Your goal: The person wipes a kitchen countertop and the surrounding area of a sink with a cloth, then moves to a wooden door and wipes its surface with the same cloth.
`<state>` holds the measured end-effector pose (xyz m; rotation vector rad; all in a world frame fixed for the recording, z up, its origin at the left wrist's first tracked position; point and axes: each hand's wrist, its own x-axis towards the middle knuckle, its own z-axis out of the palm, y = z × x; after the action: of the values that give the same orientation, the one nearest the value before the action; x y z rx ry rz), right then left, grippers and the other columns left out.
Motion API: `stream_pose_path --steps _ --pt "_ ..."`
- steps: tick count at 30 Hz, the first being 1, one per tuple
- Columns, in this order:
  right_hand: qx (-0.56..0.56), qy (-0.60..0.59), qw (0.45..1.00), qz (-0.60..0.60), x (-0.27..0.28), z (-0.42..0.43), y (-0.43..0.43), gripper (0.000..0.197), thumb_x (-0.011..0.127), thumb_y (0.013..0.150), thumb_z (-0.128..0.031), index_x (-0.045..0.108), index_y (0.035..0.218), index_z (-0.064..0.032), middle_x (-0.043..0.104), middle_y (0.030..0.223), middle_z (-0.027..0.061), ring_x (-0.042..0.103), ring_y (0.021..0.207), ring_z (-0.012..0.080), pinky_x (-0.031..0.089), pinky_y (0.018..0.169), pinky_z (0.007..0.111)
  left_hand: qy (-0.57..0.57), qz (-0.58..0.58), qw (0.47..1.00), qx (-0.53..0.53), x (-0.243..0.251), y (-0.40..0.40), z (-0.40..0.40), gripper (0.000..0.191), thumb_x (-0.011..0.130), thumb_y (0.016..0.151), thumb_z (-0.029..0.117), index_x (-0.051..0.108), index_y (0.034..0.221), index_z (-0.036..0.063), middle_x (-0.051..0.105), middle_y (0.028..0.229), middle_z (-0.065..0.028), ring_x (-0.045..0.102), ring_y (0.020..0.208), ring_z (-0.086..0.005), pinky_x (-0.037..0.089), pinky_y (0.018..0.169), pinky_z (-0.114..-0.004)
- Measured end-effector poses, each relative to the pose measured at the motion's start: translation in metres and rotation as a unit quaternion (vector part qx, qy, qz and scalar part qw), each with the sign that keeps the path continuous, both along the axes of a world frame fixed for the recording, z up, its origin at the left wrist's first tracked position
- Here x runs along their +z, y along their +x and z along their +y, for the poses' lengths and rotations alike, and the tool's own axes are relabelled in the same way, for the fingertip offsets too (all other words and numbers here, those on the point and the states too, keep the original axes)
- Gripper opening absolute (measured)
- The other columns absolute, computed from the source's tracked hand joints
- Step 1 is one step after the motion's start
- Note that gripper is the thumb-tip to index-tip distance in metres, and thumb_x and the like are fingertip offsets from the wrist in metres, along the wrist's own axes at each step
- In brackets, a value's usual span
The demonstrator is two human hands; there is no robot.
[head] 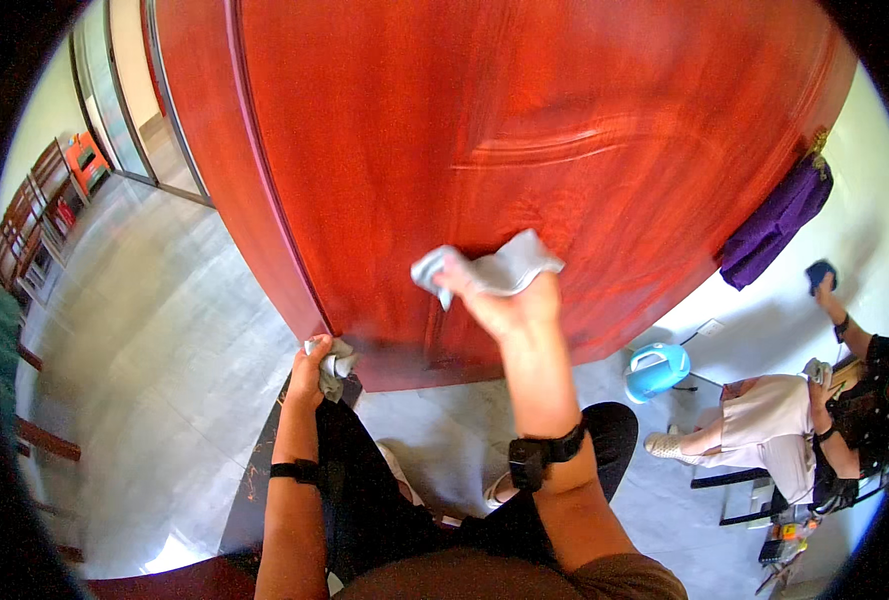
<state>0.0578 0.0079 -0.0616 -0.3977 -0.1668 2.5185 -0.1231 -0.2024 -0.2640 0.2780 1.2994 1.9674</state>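
Note:
In front of me stands a red-brown wooden door (369, 165) with a carved raised panel. My right hand (512, 304) presses a light grey cloth (515, 262) against its lower middle; the hand and cloth are slightly blurred. At the door's lower left edge, my left hand (311, 375) grips another crumpled grey cloth (337, 367). That hand is close to the edge, and I cannot tell whether it touches the wood. Both forearms wear black straps.
A blue electric kettle (656, 373) stands on the tiled floor (166, 300) at right. A seated person (778, 427) holds a dark cloth (821, 277) near the wall. A purple cloth (778, 217) hangs by the door's right edge. Wooden chairs (28, 202) line the left side.

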Motion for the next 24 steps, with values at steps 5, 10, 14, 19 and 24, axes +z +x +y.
stream_pose_path --steps 5,10,14,19,24 --pt "-0.146 0.313 0.919 0.189 0.070 -0.012 0.039 0.028 0.043 0.089 -0.031 0.053 0.094 -0.0062 0.057 0.097 0.0115 0.055 0.095 0.0292 0.042 0.090 0.049 -0.017 0.036 0.999 -0.003 -0.006 -0.001 0.003 0.026 0.056 0.084 0.027 0.054 0.093 0.0023 0.060 0.079 -0.0090 0.060 0.062 -0.0191 0.050 0.052 -0.030" --pt "-0.470 0.683 0.527 -0.188 0.036 0.007 0.007 0.039 0.043 0.088 -0.029 0.042 0.117 -0.0031 0.044 0.116 0.0163 0.042 0.109 0.0288 0.029 0.096 0.047 0.007 0.027 0.999 0.030 -0.005 0.002 0.006 0.024 0.058 0.083 0.025 0.054 0.092 0.0024 0.060 0.078 -0.0092 0.060 0.061 -0.0196 0.050 0.052 -0.030" --pt "-0.414 0.824 0.103 -0.373 -0.030 0.013 -0.020 0.058 0.048 0.083 -0.038 0.036 0.132 -0.0083 0.033 0.133 0.0215 0.029 0.124 0.0395 0.015 0.099 0.062 0.010 0.007 0.999 0.030 -0.004 0.000 -0.006 0.023 0.058 0.084 0.023 0.053 0.092 0.0025 0.060 0.079 -0.0094 0.061 0.062 -0.0197 0.050 0.053 -0.031" --pt "-0.211 0.921 -0.035 -0.327 -0.191 0.027 0.006 0.056 0.052 0.080 -0.034 0.039 0.131 -0.0158 0.037 0.132 0.0109 0.034 0.122 0.0284 0.020 0.101 0.055 0.027 -0.011 0.999 0.039 0.001 0.000 -0.012 0.020 0.058 0.085 0.021 0.053 0.092 0.0038 0.058 0.080 -0.0074 0.059 0.066 -0.0177 0.050 0.057 -0.031" --pt "-0.112 0.894 -0.336 -0.275 -0.248 0.035 0.047 0.055 0.057 0.077 -0.033 0.043 0.127 -0.0137 0.042 0.125 0.0064 0.036 0.119 0.0226 0.025 0.100 0.052 0.036 -0.022 0.999 0.026 0.005 -0.004 -0.014 0.020 0.058 0.084 0.021 0.052 0.092 0.0038 0.059 0.077 -0.0082 0.060 0.064 -0.0186 0.050 0.055 -0.030"
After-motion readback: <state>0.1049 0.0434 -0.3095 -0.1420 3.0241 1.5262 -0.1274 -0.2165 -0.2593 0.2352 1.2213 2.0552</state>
